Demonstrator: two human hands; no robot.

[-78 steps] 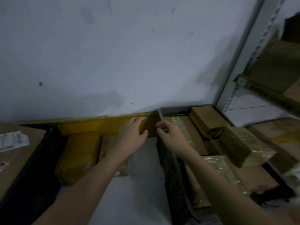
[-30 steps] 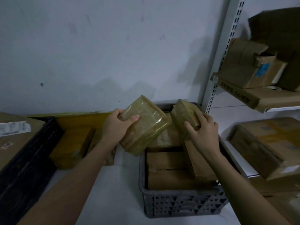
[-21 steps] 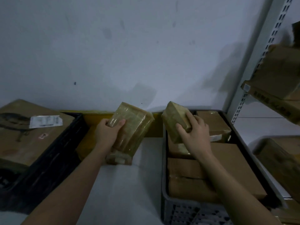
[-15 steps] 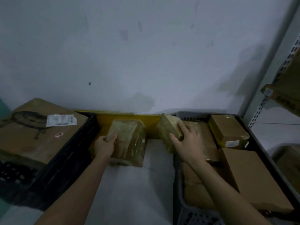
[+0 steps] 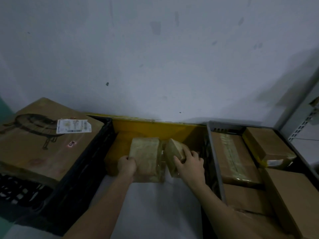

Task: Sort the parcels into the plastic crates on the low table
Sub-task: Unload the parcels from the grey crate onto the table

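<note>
My left hand (image 5: 127, 165) grips the near left edge of a tape-wrapped brown parcel (image 5: 145, 156) that lies on the pale table surface between two crates. My right hand (image 5: 189, 163) holds a smaller tape-wrapped parcel (image 5: 174, 150), tilted on edge right beside the first one. Behind both runs a yellow panel (image 5: 155, 129) against the wall. A grey plastic crate (image 5: 213, 149) on the right holds several brown parcels (image 5: 233, 156). A black plastic crate (image 5: 81, 166) on the left carries a large cardboard box (image 5: 31, 149) with a white label.
The white wall rises directly behind the crates. A metal shelf upright (image 5: 303, 125) stands at the far right. Another yellowish parcel (image 5: 114, 157) lies left of the one in my left hand. Pale table surface (image 5: 155, 204) shows between my forearms.
Both hands carried the two wrapped parcels out of the grey crate, leftward and down, to the spot in front of the yellow panel. The view swung left, showing more of the black crate.
</note>
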